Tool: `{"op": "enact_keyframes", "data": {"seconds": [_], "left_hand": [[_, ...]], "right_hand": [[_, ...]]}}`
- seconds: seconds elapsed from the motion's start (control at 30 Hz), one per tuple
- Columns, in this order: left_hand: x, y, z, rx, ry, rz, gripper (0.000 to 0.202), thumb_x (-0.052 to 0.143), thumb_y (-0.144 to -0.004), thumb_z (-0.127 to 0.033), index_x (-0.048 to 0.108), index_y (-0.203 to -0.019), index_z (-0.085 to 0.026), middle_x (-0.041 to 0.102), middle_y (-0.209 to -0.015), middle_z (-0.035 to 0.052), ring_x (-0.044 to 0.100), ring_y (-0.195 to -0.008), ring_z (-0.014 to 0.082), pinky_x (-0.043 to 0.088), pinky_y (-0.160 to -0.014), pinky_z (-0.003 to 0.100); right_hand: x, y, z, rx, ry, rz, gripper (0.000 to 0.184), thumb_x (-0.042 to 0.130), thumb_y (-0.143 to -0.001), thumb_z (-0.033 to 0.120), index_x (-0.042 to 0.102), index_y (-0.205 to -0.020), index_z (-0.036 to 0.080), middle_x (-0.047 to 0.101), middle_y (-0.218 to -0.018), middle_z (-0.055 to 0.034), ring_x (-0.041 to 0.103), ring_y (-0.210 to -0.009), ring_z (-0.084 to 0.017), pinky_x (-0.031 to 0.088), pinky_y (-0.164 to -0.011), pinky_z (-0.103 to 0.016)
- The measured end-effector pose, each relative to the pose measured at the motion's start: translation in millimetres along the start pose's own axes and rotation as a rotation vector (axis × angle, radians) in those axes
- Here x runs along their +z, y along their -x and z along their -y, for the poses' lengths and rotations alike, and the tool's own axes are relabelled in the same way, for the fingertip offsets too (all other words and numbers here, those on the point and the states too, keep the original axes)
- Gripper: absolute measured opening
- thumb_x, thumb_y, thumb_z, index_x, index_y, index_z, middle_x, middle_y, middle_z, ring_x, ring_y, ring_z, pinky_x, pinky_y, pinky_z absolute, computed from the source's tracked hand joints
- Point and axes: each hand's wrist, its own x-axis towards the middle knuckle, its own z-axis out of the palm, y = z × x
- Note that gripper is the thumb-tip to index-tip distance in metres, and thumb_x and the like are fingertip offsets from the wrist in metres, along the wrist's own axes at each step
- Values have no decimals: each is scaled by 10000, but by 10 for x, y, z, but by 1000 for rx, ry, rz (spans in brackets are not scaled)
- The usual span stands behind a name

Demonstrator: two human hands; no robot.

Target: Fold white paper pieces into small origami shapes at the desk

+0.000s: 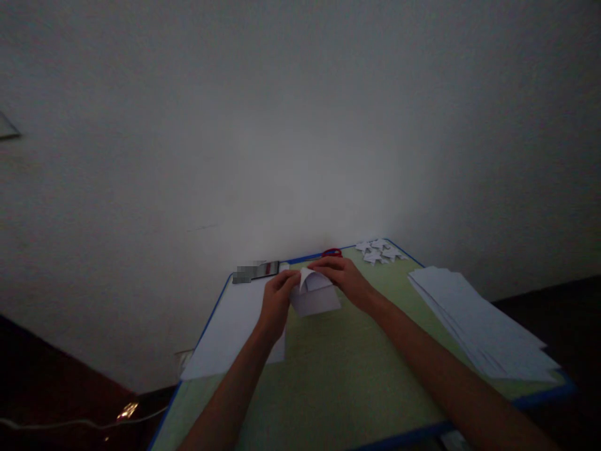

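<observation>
A small white sheet of paper (pixel 317 302) is held up over the middle of the green table, its upper part curled and partly folded. My left hand (pixel 278 300) pinches the paper's left side near the top. From the other side, my right hand (pixel 345 279) has its fingertips closed on the upper right of the paper. Its fingertips partly hide the edge they hold. Just beyond the right hand lie red-handled scissors (pixel 332 252) at the table's far edge.
White sheets (pixel 225 332) lie on the left, below a phone (pixel 267 270). Several folded paper shapes (pixel 375 255) rest at the far right corner. A fanned stack of paper (pixel 479 326) covers the right side of the blue-edged table (pixel 328 388). Behind stands a wall (pixel 300 125).
</observation>
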Motion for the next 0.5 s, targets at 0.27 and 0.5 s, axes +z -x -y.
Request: {"op": "enact_keyframes", "data": {"seconds": [0.27,0.5], "left_hand": [[26,37,-52,-7,4,60,242,784,-760,-384,818,-829,-154,752,-787,52,587,-701,165,425,-661,267],[47,71,-98,-5,-6,69,217,827,-724,-355,807,-837,-170,776,-845,51,636,-756,179,455,-698,267]], "right_hand": [[-18,28,10,-5,29,66,239,786,-751,393,814,-897,207,755,-856,-33,626,-770,-170,451,-715,-310],[-51,-6,32,-47,77,97,194,797,-734,366,786,-803,185,724,-770,-15,609,-720,-154,460,-714,-304]]}}
